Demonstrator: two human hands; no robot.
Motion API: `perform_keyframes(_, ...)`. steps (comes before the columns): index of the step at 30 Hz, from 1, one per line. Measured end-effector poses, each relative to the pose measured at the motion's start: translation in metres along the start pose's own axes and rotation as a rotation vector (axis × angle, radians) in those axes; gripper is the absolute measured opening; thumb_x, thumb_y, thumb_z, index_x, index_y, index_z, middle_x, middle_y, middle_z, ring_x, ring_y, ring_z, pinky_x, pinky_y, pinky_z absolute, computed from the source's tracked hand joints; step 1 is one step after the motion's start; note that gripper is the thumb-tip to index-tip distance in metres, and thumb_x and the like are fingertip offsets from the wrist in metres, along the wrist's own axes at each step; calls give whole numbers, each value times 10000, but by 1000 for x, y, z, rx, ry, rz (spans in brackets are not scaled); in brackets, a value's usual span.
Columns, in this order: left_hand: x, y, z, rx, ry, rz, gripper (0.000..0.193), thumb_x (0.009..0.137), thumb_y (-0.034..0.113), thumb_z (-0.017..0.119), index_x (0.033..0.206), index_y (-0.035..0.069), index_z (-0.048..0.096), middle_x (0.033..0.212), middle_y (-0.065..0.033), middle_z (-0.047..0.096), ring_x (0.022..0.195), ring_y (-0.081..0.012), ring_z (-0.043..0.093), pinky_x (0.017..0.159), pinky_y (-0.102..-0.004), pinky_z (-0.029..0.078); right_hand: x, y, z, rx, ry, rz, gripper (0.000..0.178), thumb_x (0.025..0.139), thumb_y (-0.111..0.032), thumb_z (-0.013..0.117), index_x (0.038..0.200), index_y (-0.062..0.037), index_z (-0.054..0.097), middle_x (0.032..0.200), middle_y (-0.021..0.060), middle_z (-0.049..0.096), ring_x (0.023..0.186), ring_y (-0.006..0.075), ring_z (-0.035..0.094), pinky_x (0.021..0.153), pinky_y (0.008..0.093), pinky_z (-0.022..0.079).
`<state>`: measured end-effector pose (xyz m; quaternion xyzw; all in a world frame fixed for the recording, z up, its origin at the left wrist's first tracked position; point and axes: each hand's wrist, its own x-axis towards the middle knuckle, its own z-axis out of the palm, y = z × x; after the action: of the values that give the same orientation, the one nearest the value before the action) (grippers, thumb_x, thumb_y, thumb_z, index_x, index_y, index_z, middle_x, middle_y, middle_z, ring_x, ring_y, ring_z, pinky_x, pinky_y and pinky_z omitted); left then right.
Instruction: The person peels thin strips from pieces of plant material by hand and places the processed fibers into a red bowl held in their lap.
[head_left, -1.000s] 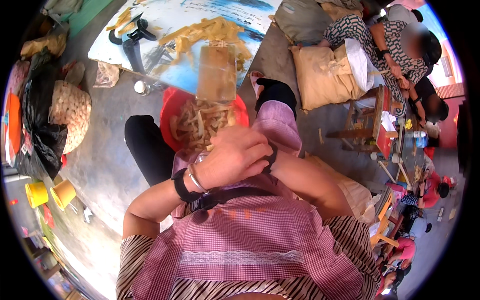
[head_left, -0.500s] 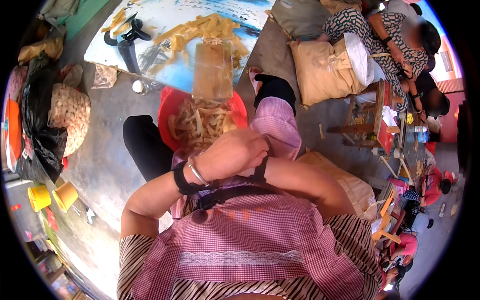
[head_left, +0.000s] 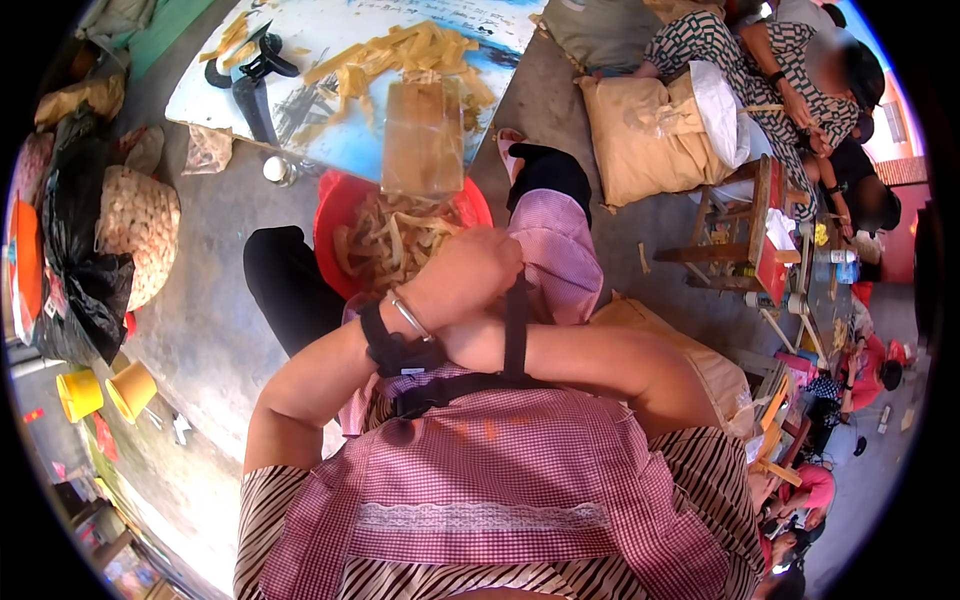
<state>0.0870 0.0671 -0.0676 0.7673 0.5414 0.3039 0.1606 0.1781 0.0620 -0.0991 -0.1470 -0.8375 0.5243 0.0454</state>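
My left hand (head_left: 465, 272) is closed, its fingers pinching a black strap (head_left: 516, 325) that runs round my right wrist. The strap stands stretched up between those fingers and my right forearm. My right hand (head_left: 474, 343) lies crossed beneath my left wrist; its fingers are hidden. A metal bangle (head_left: 410, 316) and a black wristband (head_left: 388, 340) sit on my left wrist. Just beyond both hands, a red basin (head_left: 333, 235) between my knees holds pale, curled strips (head_left: 395, 235). Over its far rim juts a clear-brown rectangular slab (head_left: 424, 135), resting on the table edge.
The white-blue tabletop (head_left: 330, 125) carries yellowish strips (head_left: 400, 60) and a black strap-like item (head_left: 262, 70). A small jar (head_left: 278, 171) stands on the floor. Right are a brown sack (head_left: 640, 130), a wooden stool (head_left: 735, 235) and seated people; left, a black bag (head_left: 85, 260) and yellow buckets (head_left: 130, 392).
My left hand has moved up and slightly left, drawing the black strap out longer from my right wrist. My right forearm has slid left, so part of it now shows under my left wrist.
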Motion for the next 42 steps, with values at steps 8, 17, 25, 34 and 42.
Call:
perform_keyframes(8,-2,-20,3,197,-88,-41,133,771,127,604,863,33,583,822,-120,577,826,-295,577,771,-380,476,-2,0,3,20,-2,13,178,857,-171,539,884,-5,595,852,124,652,767,233,644,616,343,492)
perform_keyframes(17,0,4,-6,-200,-16,-25,112,782,146,590,825,45,614,800,-111,586,803,-299,581,713,-399,483,0,2,6,43,-4,16,177,860,-173,538,882,-6,595,852,121,651,766,228,643,618,339,492)
perform_keyframes(25,-3,10,-25,-228,11,0,162,743,104,651,887,34,630,836,-105,608,812,-293,597,732,-372,498,4,0,8,60,-11,10,177,862,-174,538,881,-7,595,852,117,650,766,223,642,619,336,492)
perform_keyframes(34,-12,24,-30,-277,-3,118,159,730,108,661,872,49,624,821,-81,593,794,-273,591,715,-351,502,-1,0,-8,30,-59,11,177,865,-175,537,879,-8,594,853,113,649,765,217,640,621,333,491)
perform_keyframes(42,-15,31,-38,-205,-76,237,241,645,135,670,865,52,622,869,-50,582,843,-248,581,728,-332,502,-13,-2,-20,-1,-49,41,177,868,-176,537,878,-9,594,853,110,649,765,212,639,622,329,491)
